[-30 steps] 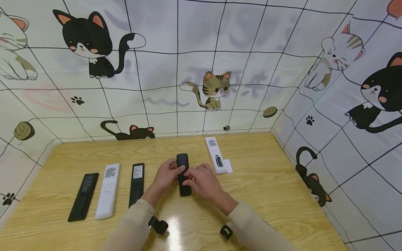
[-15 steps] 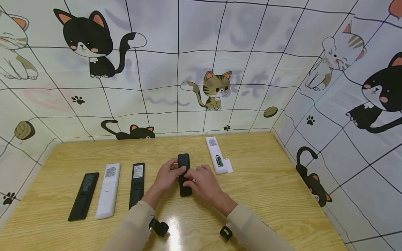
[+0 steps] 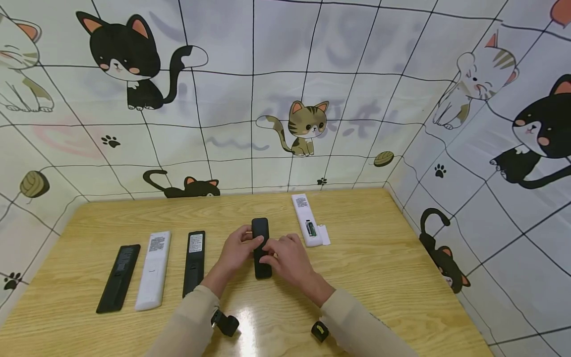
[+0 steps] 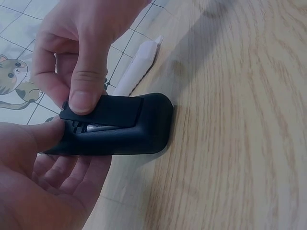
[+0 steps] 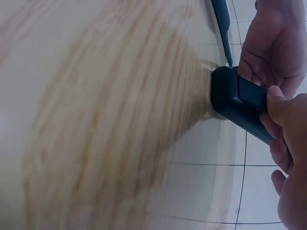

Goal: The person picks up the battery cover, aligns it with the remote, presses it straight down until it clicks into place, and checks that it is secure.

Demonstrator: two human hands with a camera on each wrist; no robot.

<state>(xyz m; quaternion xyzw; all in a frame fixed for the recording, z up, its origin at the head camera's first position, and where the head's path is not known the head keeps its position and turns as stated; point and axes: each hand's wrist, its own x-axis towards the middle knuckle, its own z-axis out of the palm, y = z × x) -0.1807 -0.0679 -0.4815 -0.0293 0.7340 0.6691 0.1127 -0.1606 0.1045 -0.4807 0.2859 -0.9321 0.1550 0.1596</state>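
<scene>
My left hand (image 3: 235,250) grips a black remote control (image 3: 261,225) around its upper part, back side up, just above the wooden table. With thumb and fingertip my right hand (image 3: 290,258) pinches the black battery cover (image 4: 115,108) of that remote. In the left wrist view the cover sits tilted over the compartment, one long edge raised, and a silvery battery (image 4: 98,128) shows under it. The right wrist view shows the thumb on the cover near the remote's rounded end.
A white remote (image 3: 305,218) lies behind my right hand, its compartment exposed with a battery inside and its white cover (image 3: 324,235) beside it. To the left lie a black remote (image 3: 194,260), a white remote (image 3: 153,272) and another black remote (image 3: 118,280) on the table (image 3: 379,277).
Both hands keep their hold on the black remote and its cover. The remote shifts only very slightly; the other remotes stay where they were.
</scene>
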